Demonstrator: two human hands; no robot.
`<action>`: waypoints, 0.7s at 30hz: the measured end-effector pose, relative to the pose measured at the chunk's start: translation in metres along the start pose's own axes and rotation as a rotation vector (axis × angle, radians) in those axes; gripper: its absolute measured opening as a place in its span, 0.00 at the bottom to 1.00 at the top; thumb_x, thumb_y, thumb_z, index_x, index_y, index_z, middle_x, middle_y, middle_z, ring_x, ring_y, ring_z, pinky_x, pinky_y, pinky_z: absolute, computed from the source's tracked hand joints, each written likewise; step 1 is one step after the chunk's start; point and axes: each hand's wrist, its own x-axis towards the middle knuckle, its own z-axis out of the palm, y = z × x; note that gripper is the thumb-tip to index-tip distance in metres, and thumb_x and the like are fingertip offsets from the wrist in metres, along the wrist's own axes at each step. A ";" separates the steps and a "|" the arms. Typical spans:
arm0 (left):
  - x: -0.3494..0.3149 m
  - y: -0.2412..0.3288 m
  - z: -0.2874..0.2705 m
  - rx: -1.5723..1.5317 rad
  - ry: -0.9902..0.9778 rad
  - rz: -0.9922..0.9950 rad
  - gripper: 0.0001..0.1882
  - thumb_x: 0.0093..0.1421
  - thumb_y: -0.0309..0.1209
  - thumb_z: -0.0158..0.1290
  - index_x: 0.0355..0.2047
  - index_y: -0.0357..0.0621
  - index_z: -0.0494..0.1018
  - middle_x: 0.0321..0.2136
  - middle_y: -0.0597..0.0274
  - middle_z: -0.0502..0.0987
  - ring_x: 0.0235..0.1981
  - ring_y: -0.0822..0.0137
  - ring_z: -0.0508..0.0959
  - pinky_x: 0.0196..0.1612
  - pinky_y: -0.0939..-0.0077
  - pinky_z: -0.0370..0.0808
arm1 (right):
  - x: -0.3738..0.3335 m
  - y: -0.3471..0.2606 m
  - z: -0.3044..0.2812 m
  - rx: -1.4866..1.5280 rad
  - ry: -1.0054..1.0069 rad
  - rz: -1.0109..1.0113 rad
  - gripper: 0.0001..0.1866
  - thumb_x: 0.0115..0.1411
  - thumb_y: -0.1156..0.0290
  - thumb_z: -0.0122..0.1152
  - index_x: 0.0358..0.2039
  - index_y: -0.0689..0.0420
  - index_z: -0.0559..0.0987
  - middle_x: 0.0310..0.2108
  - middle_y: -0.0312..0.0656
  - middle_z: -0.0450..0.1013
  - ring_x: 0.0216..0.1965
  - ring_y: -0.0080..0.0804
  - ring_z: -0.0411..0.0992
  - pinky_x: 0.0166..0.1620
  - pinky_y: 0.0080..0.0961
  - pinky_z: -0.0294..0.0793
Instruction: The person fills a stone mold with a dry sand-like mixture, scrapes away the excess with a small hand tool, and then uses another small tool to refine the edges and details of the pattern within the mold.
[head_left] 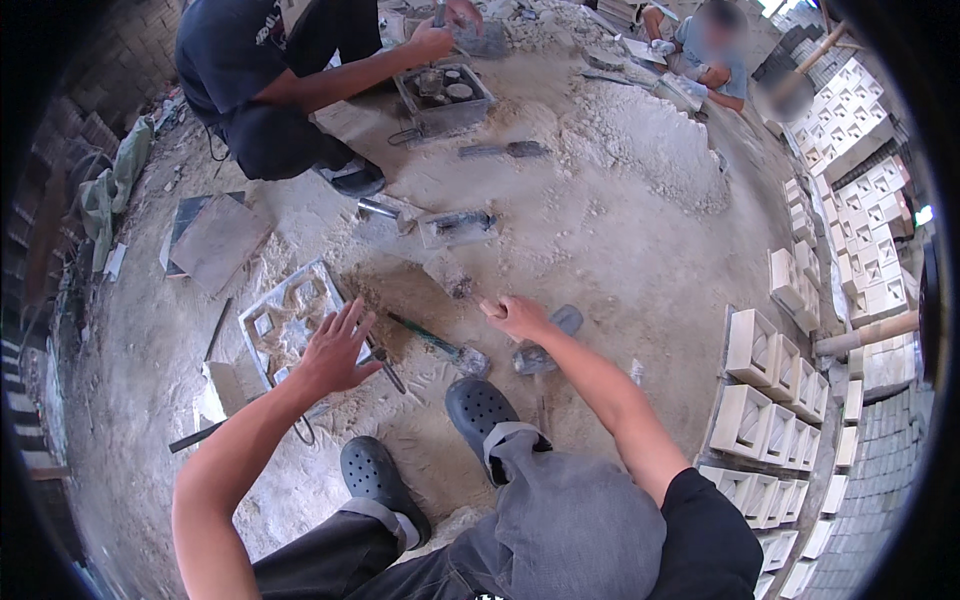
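Observation:
My right hand (pixel 522 318) is closed round the handle of a short wooden-handled tool (pixel 447 272). Its flat, dusty head points away to the upper left; whether it is a trowel or a brush I cannot tell. My left hand (pixel 338 352) is open with fingers spread, over the right side of a square metal mould frame (pixel 262 357) with a star-like pattern inside. The hand covers part of the mould, so I cannot tell whether it touches it. Between my hands lies a green-handled tool (pixel 430 338) with a dusty head. Close below my right hand is a dark mallet-like tool (pixel 548 342).
Flat boards (pixel 220 242) lie at left. Ahead are a small metal mould (pixel 458 226), a tool (pixel 505 149) and a sand pile (pixel 650 140). A co-worker (pixel 240 90) crouches by a box (pixel 445 105); another person (pixel 705 60) sits farther off. Pale hollow blocks (pixel 770 345) line the right.

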 end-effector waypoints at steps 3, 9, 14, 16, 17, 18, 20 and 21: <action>0.026 -0.005 0.018 -0.034 0.128 0.002 0.46 0.63 0.59 0.52 0.69 0.36 0.57 0.72 0.37 0.50 0.73 0.42 0.51 0.73 0.50 0.51 | 0.013 0.012 -0.010 0.070 -0.034 0.033 0.31 0.58 0.46 0.61 0.52 0.58 0.77 0.43 0.55 0.80 0.44 0.57 0.78 0.47 0.47 0.77; 0.059 -0.038 0.052 -0.116 0.195 -0.097 0.42 0.64 0.60 0.49 0.67 0.39 0.62 0.70 0.46 0.58 0.74 0.50 0.51 0.76 0.51 0.38 | 0.016 0.008 -0.084 -0.070 -0.265 -0.010 0.30 0.58 0.52 0.62 0.57 0.55 0.74 0.44 0.56 0.79 0.44 0.55 0.79 0.48 0.47 0.76; 0.080 -0.040 0.047 -0.291 0.320 -0.274 0.34 0.66 0.57 0.48 0.60 0.42 0.71 0.62 0.54 0.71 0.70 0.56 0.61 0.75 0.50 0.43 | 0.002 0.048 -0.144 -0.159 -0.324 -0.052 0.29 0.59 0.53 0.62 0.59 0.50 0.74 0.46 0.55 0.79 0.44 0.53 0.79 0.50 0.48 0.76; 0.087 -0.034 0.051 -0.322 0.389 -0.369 0.31 0.67 0.55 0.49 0.57 0.42 0.72 0.60 0.56 0.73 0.68 0.57 0.64 0.74 0.50 0.44 | -0.008 0.074 -0.151 -0.078 -0.210 0.135 0.29 0.59 0.54 0.60 0.59 0.51 0.74 0.48 0.55 0.78 0.47 0.54 0.78 0.51 0.47 0.76; 0.090 -0.029 0.049 -0.290 0.384 -0.374 0.31 0.67 0.55 0.50 0.57 0.43 0.72 0.59 0.56 0.74 0.68 0.57 0.64 0.74 0.51 0.44 | -0.013 0.092 -0.151 -0.038 -0.159 0.230 0.29 0.58 0.54 0.60 0.59 0.52 0.73 0.49 0.55 0.78 0.49 0.55 0.77 0.52 0.46 0.76; 0.092 -0.026 0.046 -0.256 0.379 -0.379 0.30 0.66 0.54 0.50 0.57 0.43 0.72 0.59 0.57 0.74 0.68 0.57 0.64 0.74 0.51 0.44 | -0.014 0.110 -0.151 0.015 -0.074 0.333 0.29 0.59 0.54 0.59 0.59 0.52 0.73 0.49 0.56 0.78 0.49 0.55 0.77 0.52 0.46 0.76; 0.094 -0.023 0.046 -0.202 0.401 -0.373 0.29 0.65 0.52 0.54 0.56 0.44 0.72 0.57 0.59 0.75 0.67 0.59 0.65 0.74 0.51 0.44 | -0.017 0.156 -0.135 0.114 0.108 0.559 0.30 0.60 0.54 0.59 0.60 0.52 0.71 0.49 0.58 0.77 0.50 0.56 0.77 0.52 0.46 0.75; 0.096 -0.021 0.048 -0.209 0.391 -0.370 0.28 0.65 0.51 0.54 0.56 0.44 0.72 0.57 0.59 0.75 0.67 0.59 0.66 0.74 0.50 0.44 | -0.020 0.185 -0.119 0.109 0.213 0.602 0.30 0.60 0.54 0.59 0.61 0.52 0.71 0.47 0.57 0.78 0.45 0.53 0.78 0.48 0.45 0.77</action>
